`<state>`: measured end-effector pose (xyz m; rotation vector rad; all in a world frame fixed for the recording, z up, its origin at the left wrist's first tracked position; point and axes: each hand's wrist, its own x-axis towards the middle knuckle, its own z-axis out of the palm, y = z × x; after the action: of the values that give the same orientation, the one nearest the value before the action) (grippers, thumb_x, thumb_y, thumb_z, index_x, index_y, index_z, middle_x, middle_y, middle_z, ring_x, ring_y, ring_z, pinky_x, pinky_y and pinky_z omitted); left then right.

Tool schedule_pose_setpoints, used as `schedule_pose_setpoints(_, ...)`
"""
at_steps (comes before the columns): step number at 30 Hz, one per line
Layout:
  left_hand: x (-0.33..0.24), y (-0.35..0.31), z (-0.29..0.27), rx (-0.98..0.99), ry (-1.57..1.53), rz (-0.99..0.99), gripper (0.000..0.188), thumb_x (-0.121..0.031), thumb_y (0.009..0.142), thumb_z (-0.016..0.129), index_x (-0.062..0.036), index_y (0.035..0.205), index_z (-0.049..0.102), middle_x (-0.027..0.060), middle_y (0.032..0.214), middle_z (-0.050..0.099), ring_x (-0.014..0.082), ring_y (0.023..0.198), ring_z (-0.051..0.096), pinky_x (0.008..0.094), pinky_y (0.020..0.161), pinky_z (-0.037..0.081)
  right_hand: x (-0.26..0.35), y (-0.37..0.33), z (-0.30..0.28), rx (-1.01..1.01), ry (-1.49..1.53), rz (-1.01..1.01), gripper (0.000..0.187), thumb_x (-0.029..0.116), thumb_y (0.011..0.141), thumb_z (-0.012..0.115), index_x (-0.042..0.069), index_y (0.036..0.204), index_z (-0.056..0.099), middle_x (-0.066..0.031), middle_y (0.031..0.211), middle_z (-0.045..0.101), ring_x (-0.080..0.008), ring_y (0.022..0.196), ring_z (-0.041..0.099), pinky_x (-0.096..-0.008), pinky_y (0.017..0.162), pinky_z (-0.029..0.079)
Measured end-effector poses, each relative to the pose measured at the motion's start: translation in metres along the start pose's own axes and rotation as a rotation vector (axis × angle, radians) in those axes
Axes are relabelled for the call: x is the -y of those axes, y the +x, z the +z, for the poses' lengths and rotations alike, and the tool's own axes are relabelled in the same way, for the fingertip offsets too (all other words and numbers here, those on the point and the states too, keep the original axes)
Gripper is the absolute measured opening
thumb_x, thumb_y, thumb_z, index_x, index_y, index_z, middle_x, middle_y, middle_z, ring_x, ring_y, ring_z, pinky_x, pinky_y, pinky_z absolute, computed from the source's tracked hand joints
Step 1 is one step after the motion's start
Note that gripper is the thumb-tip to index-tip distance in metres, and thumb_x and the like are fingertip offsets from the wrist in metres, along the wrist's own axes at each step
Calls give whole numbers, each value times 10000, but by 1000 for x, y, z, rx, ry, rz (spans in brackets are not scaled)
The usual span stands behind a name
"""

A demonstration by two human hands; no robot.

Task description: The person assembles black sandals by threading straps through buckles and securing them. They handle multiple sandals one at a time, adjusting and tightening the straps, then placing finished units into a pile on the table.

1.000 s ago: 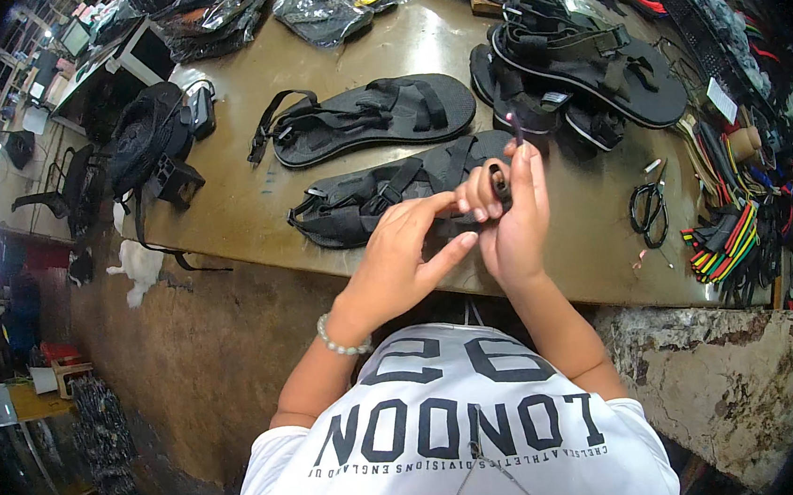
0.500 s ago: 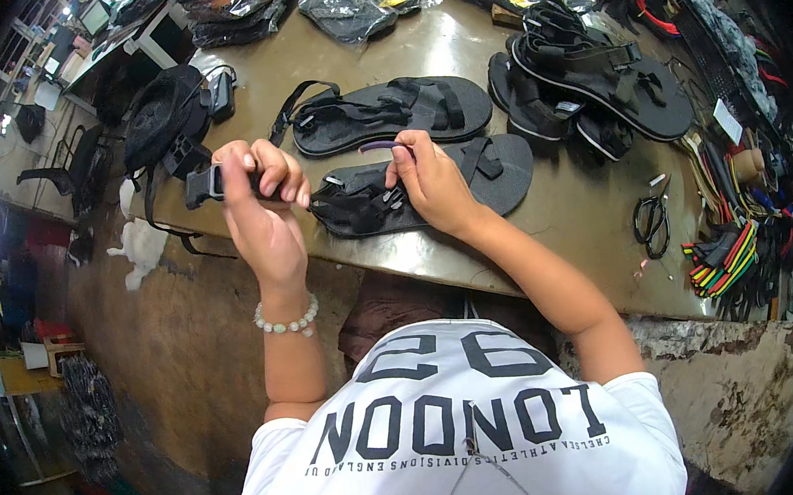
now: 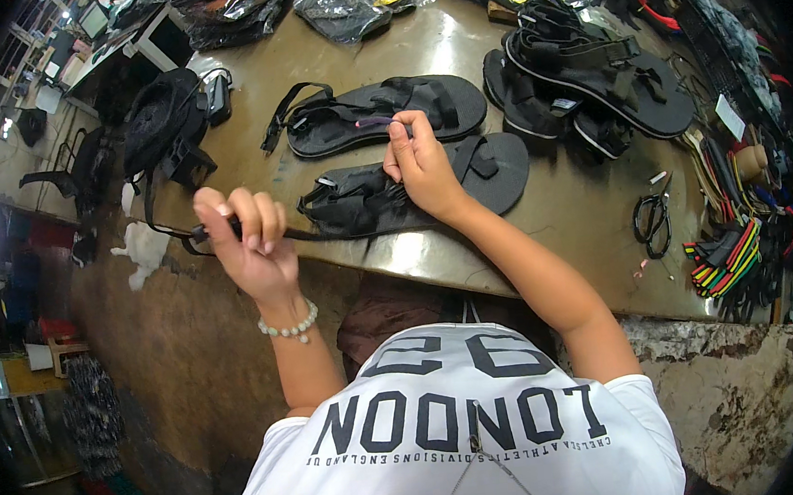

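Observation:
My left hand (image 3: 249, 237) is closed on a black sandal strap (image 3: 306, 235) with a dark buckle at its end. The strap is drawn out leftward, past the table's front edge, from the near black sandal (image 3: 504, 177). My right hand (image 3: 425, 165) is closed over that sandal's middle straps, with a thin purple tool (image 3: 372, 121) sticking out leftward from its fist; the tool's kind is hard to make out. Whether those fingers also pinch the sandal's straps is hidden. Just beyond lies the other black sandal (image 3: 460, 105), sole down, its loose buckle strap at the heel end.
More black sandals (image 3: 647, 94) are piled to the right. Scissors (image 3: 651, 225) lie near the right edge, by bundles of coloured straps (image 3: 726, 261). Plastic-wrapped packages (image 3: 347, 7) line the far side. A black bag or cap (image 3: 164, 122) stands at the table's left corner.
My left hand has moved left and down, drawing the strap out taut from the near sandal. My right hand has shifted slightly up and left with the purple tool.

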<state>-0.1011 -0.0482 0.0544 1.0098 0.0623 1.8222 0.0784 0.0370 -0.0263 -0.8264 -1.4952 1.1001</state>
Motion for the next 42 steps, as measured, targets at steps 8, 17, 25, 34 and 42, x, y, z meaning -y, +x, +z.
schedule_pose_setpoints(8, 27, -32, 24, 242, 1390, -398, 277, -146, 965, 431, 21, 1137, 571, 176, 1023, 552, 309, 995, 525, 369, 924, 389, 0, 10, -11, 4, 420, 156, 282, 325, 1050, 382, 46, 1023, 411, -15, 562, 469, -66, 482, 404, -219, 475, 341)
schedule_pose_setpoints(17, 63, -47, 11, -118, 1218, -281, 97, -3, 850, 678, 15, 942, 703, 116, 945, 691, 186, 848, 653, 279, 780, 509, -5, 13, -10, 12, 358, 195, 294, 349, 1047, 385, 56, 1056, 417, -9, 552, 443, -72, 480, 400, -226, 488, 370)
schedule_pose_setpoints(25, 69, -45, 9, -124, 1264, -175, 116, 35, 830, 689, 24, 944, 709, 118, 937, 701, 172, 850, 659, 272, 779, 512, -5, 12, -9, -26, 307, 202, 271, 316, 1049, 391, 47, 1044, 416, -6, 572, 452, -72, 475, 414, -219, 467, 351)
schedule_pose_setpoints(34, 65, -41, 6, -43, 1260, -156, 127, 45, 794, 713, 17, 918, 719, 117, 915, 715, 179, 831, 675, 272, 786, 515, -1, 10, -7, -57, 195, 159, 261, 298, 1044, 406, 38, 1032, 427, -18, 553, 483, -76, 472, 443, -242, 465, 370)
schedule_pose_setpoints(42, 70, -31, 12, 10, 1269, -212, 103, 51, 778, 721, 20, 876, 710, 118, 856, 710, 170, 776, 674, 263, 731, 517, 4, 5, -7, -24, 86, 105, 269, 297, 1053, 378, 29, 1047, 403, -15, 620, 458, -72, 529, 428, -236, 499, 369)
